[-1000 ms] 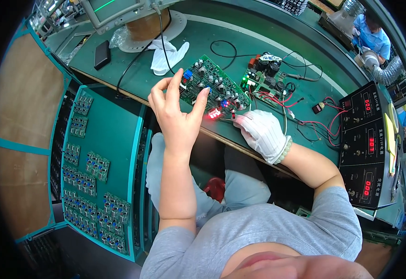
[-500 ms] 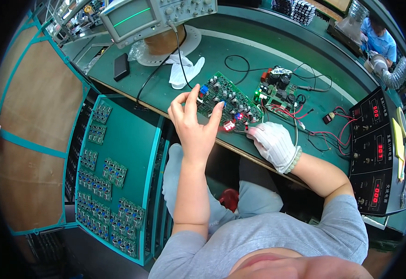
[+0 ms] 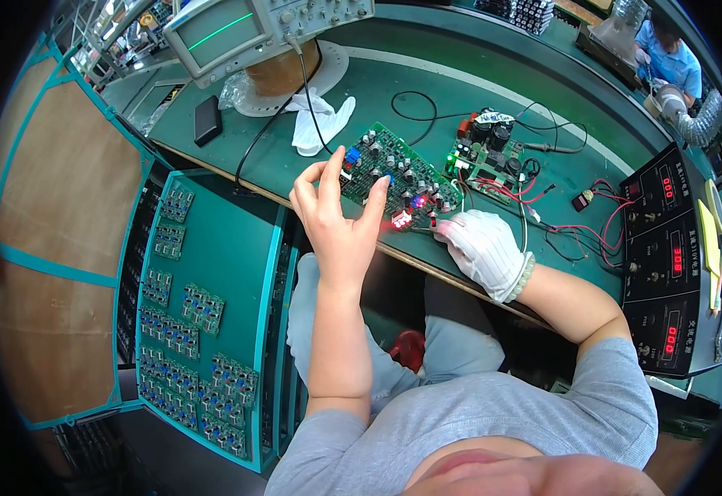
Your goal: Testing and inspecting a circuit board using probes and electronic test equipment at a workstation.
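A green circuit board point(image 3: 387, 157) crowded with small parts lies on the bench near its front edge, with red and blue lights lit at its lower end. My bare left hand point(image 3: 336, 213) reaches over its left side, fingers apart. The index fingertip is by a blue part at the left edge; the thumb tip is at another blue part near the middle. Wearing a white glove, my right hand point(image 3: 483, 250) is closed at the board's lower right corner. From its fingers a thin tool point(image 3: 421, 229) points towards the lit parts; its grip end is hidden.
A second board point(image 3: 493, 161) with red wires sits behind right. Black power supplies point(image 3: 654, 264) stand at right, an oscilloscope point(image 3: 228, 37) at the back left. A white glove point(image 3: 321, 128) and black box point(image 3: 208, 121) lie on the bench. Left is a rack tray point(image 3: 241, 240) of small boards.
The whole view has shifted slightly, so the bench things appear a little further left and up. Both hands keep nearly the same pose at the board.
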Demonstrator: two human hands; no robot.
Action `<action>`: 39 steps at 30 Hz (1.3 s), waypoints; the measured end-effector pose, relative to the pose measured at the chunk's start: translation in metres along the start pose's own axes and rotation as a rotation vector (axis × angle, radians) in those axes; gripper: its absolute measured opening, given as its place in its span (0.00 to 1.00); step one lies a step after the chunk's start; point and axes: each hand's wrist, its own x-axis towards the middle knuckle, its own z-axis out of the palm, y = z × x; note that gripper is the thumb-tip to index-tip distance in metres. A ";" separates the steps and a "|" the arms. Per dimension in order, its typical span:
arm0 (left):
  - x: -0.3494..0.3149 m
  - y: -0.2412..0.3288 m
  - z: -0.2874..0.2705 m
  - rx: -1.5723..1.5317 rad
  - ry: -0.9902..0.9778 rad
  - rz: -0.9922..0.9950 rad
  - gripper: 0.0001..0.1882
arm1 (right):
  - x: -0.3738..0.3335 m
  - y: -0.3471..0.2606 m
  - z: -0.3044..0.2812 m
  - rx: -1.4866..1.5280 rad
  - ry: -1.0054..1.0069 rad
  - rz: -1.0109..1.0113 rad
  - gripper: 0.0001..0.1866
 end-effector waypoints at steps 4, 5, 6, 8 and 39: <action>0.000 0.000 0.000 0.001 -0.002 -0.001 0.32 | 0.001 -0.001 -0.002 0.002 0.003 -0.006 0.09; 0.000 0.000 0.000 0.000 -0.002 0.000 0.32 | 0.001 -0.001 -0.003 0.002 -0.001 -0.008 0.11; 0.000 0.000 0.000 -0.003 -0.003 -0.001 0.32 | 0.001 -0.001 -0.004 0.005 -0.013 -0.008 0.12; 0.000 -0.001 0.000 -0.003 -0.004 0.002 0.32 | 0.001 -0.001 -0.005 0.010 -0.028 -0.005 0.14; 0.001 -0.001 0.001 -0.010 0.006 0.026 0.31 | 0.001 -0.001 -0.002 -0.004 -0.019 0.005 0.11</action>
